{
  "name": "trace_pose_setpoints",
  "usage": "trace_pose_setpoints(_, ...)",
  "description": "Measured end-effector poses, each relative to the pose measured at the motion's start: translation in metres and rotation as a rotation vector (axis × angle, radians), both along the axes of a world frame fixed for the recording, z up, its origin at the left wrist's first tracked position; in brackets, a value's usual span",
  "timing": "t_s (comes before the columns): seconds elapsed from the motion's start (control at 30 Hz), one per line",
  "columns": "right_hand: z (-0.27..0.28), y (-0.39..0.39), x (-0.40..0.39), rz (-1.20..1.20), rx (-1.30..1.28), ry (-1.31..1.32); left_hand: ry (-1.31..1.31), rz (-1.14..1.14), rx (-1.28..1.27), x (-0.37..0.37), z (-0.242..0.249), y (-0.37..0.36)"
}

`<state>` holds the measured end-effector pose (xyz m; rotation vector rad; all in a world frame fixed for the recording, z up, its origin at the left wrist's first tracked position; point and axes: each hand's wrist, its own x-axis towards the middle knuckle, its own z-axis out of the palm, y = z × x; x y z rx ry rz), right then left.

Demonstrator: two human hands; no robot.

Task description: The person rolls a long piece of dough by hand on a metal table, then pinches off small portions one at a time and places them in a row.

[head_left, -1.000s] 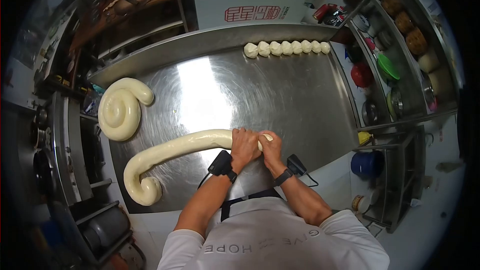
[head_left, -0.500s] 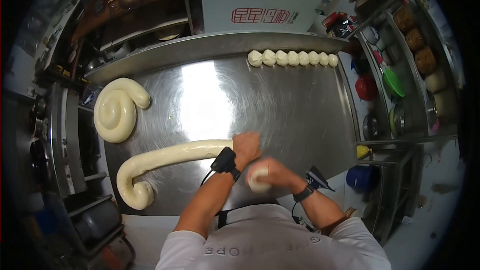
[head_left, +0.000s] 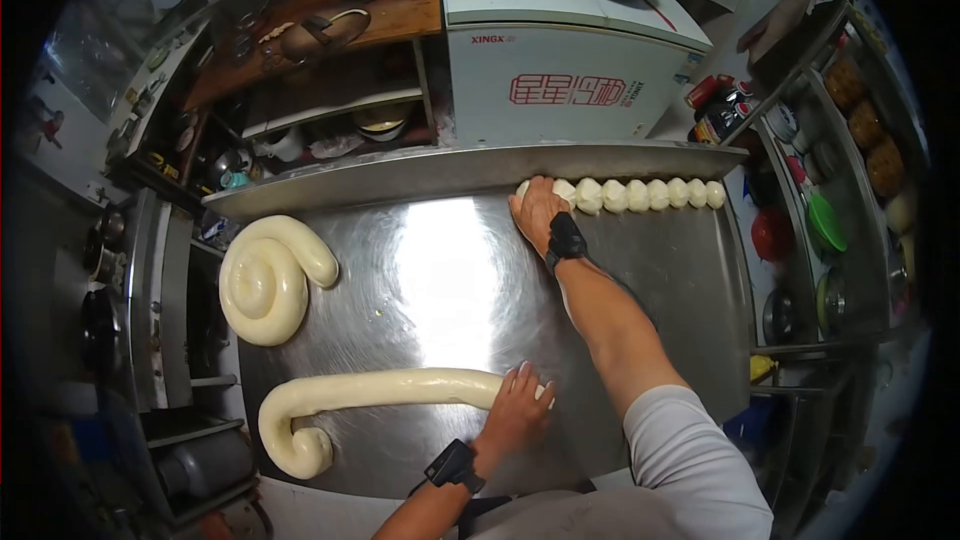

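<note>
The right hand [head_left: 537,212] reaches to the far edge of the brushed stainless-steel worktable [head_left: 650,280], palm down, fingers cupped over a small pale dough piece at the left end of the row of white, rounded dough portions [head_left: 640,194]. That piece is almost wholly covered, so whether the fingers grip it or only press on it cannot be told. The left hand [head_left: 518,408] rests at the near edge with fingers spread loosely over the right end of the long, cream-coloured dough rope [head_left: 380,390] — laid flat on it, not clenched. The rope runs left and curls into a hook at its left end; a second, coiled spiral of cream dough [head_left: 265,280] lies apart at the far left of the table. A white chest freezer with red lettering [head_left: 570,60] stands beyond the table.

To do this well, the piece wants setting snug against its neighbour, touching but not squashed, in line with the row — while the left hand keeps the rope's end pinned in place.
</note>
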<state>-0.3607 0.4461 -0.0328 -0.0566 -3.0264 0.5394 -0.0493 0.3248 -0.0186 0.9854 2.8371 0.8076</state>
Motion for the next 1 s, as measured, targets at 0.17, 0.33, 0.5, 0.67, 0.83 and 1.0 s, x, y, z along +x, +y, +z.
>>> trace_pose_setpoints(0.17,0.03,0.009,0.058,0.04,-0.123,0.265,-0.078,-0.02,-0.078,-0.009,0.018,-0.009)
trace_pose_setpoints(0.33,0.025,0.042,0.238,0.027,-0.389,-0.189,-0.095,-0.143,-0.249,-0.023,0.009,-0.022)
trace_pose_setpoints(0.5,0.006,0.023,0.339,-0.295,-1.326,-0.487,-0.057,-0.139,-0.033,-0.022,-0.005,-0.031)
trace_pose_setpoints(0.67,-0.009,0.013,0.325,-0.348,-1.606,-0.675,-0.134,-0.095,0.098,-0.012,0.008,-0.04)
trace_pose_setpoints(0.83,-0.026,-0.014,0.328,-0.477,-1.6,-0.667,-0.068,-0.027,0.142,-0.006,-0.001,-0.041)
trace_pose_setpoints(1.0,-0.023,-0.037,0.342,-0.592,-1.383,-0.125,-0.042,0.033,0.133,-0.006,-0.015,-0.033)
